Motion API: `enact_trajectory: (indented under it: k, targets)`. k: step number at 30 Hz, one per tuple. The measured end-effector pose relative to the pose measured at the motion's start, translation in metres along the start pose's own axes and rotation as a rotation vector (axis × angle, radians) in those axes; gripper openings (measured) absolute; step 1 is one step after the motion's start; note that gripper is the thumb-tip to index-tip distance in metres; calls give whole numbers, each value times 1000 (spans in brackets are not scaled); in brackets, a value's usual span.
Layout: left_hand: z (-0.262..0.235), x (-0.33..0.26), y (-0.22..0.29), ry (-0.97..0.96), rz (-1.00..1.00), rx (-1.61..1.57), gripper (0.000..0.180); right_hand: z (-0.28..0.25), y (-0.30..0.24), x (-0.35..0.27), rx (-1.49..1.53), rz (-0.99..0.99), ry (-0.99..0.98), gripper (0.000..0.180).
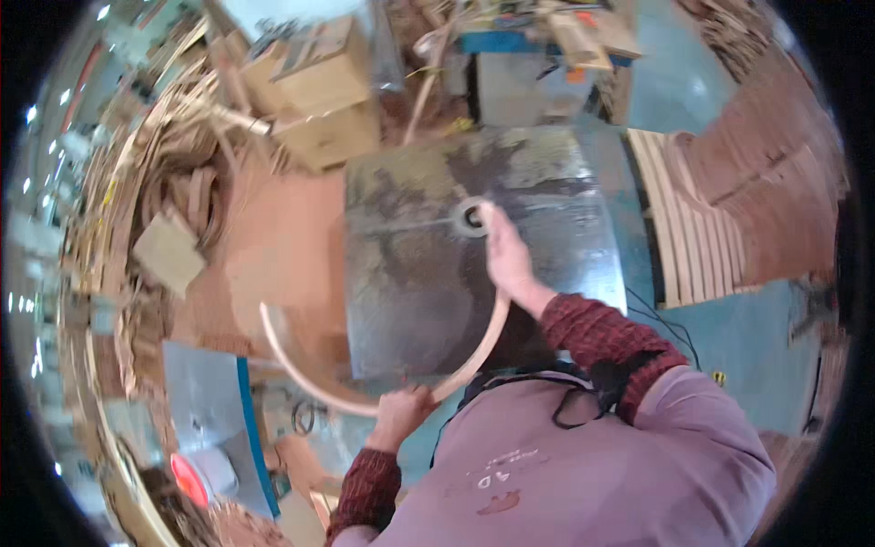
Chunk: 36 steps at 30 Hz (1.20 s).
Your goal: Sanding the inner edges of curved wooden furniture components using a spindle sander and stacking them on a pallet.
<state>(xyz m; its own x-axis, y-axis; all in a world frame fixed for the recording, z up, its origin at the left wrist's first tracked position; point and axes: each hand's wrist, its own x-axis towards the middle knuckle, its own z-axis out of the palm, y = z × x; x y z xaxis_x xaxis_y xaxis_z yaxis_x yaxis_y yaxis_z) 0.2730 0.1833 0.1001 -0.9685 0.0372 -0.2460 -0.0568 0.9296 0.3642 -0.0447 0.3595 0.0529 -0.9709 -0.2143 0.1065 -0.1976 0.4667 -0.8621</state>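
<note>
A pale curved wooden strip [480, 354], bent like a big half hoop, reaches from the metal machine table out past its left edge. My left hand [404, 410] is closed round the strip near its middle, just off the table's front edge. Further along, my right hand [509, 252] lies along the strip's far part with the fingers straight and close together, keeping hold of it. The fingertips are right beside a round spindle [473, 218] with a dark centre. My right palm hides part of the strip, and its free end [265, 313] hangs left of the table.
The dark metal table [410, 310] has a worn, stained top. Slatted wood and brown boards [693, 219] stand right of it. Cardboard boxes [324, 91] are at the back left, with wood piles further left. A cable [674, 328] lies on the floor at right; a white-and-red bucket [205, 476] is lower left.
</note>
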Motion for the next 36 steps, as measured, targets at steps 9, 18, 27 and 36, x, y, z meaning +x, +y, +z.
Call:
enact_trajectory:
  k: [9,18,27,36]
  targets:
    - [-19,-27,-16,-103,12,54,46,-17,-8,-24,335,297,-58,60]
    - [-174,61,69,358,-45,-177,50,-72,-38,-73,495,38,-159,71]
    - [-265,135,240,731,297,-1312,57,-148,-60,-79,121,-543,252,111]
    - [-267,143,250,845,489,-952,48,-290,-14,-110,-142,-530,742,83]
